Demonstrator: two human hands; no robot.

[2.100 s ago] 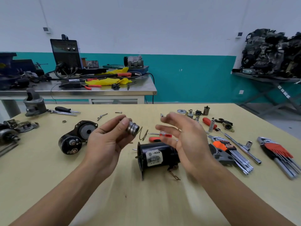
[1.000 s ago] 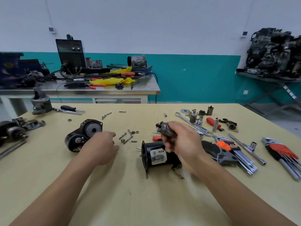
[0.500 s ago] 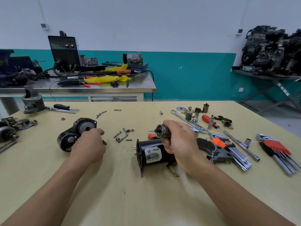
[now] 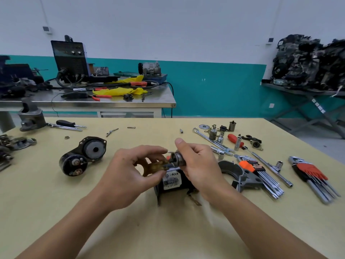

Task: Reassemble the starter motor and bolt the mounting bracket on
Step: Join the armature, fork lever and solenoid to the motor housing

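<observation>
My right hand (image 4: 197, 163) grips a small metal cylindrical part (image 4: 176, 159) above the table, its end facing left. My left hand (image 4: 130, 172) pinches a brownish forked lever (image 4: 155, 166) and holds it against that end. Directly below lies the black starter motor body (image 4: 172, 181) with a white label, partly hidden by both hands. The black solenoid and end housing (image 4: 82, 156) lies on the table to the left. A grey mounting bracket (image 4: 242, 176) lies right of my right hand.
Right of the bracket lie hex key sets (image 4: 313, 176), a socket wrench (image 4: 268, 163), a spanner (image 4: 212, 142), sockets and a red screwdriver (image 4: 234, 138). Loose screws (image 4: 112, 131) and a black screwdriver (image 4: 69, 124) lie at the far side. A grey casting (image 4: 30, 116) stands far left.
My left hand has picked the brownish lever up from the table near the solenoid housing and moved right to meet the cylindrical part held in my right hand.
</observation>
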